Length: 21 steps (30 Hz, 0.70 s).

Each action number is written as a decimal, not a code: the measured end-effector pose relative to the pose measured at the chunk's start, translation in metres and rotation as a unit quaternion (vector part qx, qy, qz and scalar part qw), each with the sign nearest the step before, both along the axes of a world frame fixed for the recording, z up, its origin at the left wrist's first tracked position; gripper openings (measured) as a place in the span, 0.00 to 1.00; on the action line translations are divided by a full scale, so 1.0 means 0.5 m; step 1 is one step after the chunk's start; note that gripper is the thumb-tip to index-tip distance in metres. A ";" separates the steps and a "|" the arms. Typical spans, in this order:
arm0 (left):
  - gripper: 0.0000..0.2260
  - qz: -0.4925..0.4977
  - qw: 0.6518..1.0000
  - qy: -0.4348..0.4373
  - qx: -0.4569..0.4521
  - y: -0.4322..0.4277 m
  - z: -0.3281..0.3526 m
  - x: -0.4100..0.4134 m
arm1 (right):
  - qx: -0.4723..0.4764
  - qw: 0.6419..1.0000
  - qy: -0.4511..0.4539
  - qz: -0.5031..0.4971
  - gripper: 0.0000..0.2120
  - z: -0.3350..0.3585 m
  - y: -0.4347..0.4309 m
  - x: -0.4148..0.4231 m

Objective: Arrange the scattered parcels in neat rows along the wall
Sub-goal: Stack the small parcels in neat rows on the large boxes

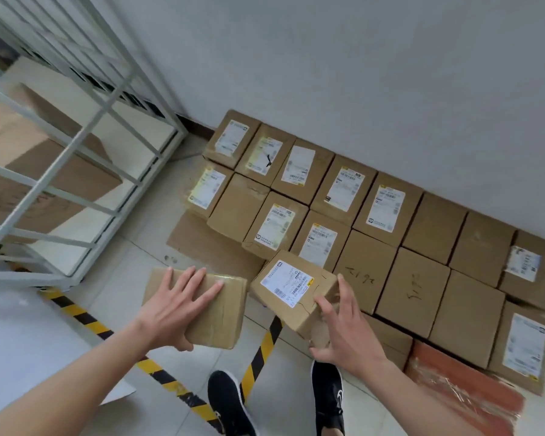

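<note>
Boxes [434, 225] sit in rows by the wall [359, 73]; left hand [173, 309] grips a plain box [224, 313], right hand [343, 335] grips a labelled box [290, 287].

Brown parcels [416, 287] — white labels [386, 207], yellow-black striped floor tape [85, 319], black shoes [230, 404]

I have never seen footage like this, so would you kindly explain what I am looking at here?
There is no machine: a person wears a camera on the head, which looks forward and down. The left hand grips a plain box, fingers spread on top. The right hand grips a labelled box at its corner. Beyond, more boxes stand in rows on the floor against the wall. A white rack is on the left, and the person's black shoes show below.
</note>
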<state>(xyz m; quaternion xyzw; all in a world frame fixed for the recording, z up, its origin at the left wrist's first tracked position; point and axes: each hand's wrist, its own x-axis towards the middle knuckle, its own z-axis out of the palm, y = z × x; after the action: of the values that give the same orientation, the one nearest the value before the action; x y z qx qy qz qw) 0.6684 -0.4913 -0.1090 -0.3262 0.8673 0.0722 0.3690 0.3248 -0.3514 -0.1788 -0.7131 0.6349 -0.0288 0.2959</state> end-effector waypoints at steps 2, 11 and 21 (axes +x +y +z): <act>0.65 -0.009 1.000 -0.009 0.008 -0.040 -0.034 0.029 | -0.002 1.000 -0.009 0.008 0.51 -0.012 0.004 0.022; 0.62 -0.085 0.995 0.022 0.036 -0.161 -0.229 0.081 | -0.022 0.998 0.033 0.054 0.51 -0.120 0.009 0.093; 0.65 -0.134 0.990 0.029 0.037 -0.211 -0.381 0.064 | -0.044 0.991 0.121 0.031 0.46 -0.269 0.007 0.087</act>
<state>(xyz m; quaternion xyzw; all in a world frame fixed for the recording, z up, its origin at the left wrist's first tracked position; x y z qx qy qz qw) 0.7002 -0.5970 -0.2997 -0.1907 0.9102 0.0639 0.3621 0.3683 -0.3480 -0.3131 -0.7432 0.6415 0.0390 0.1862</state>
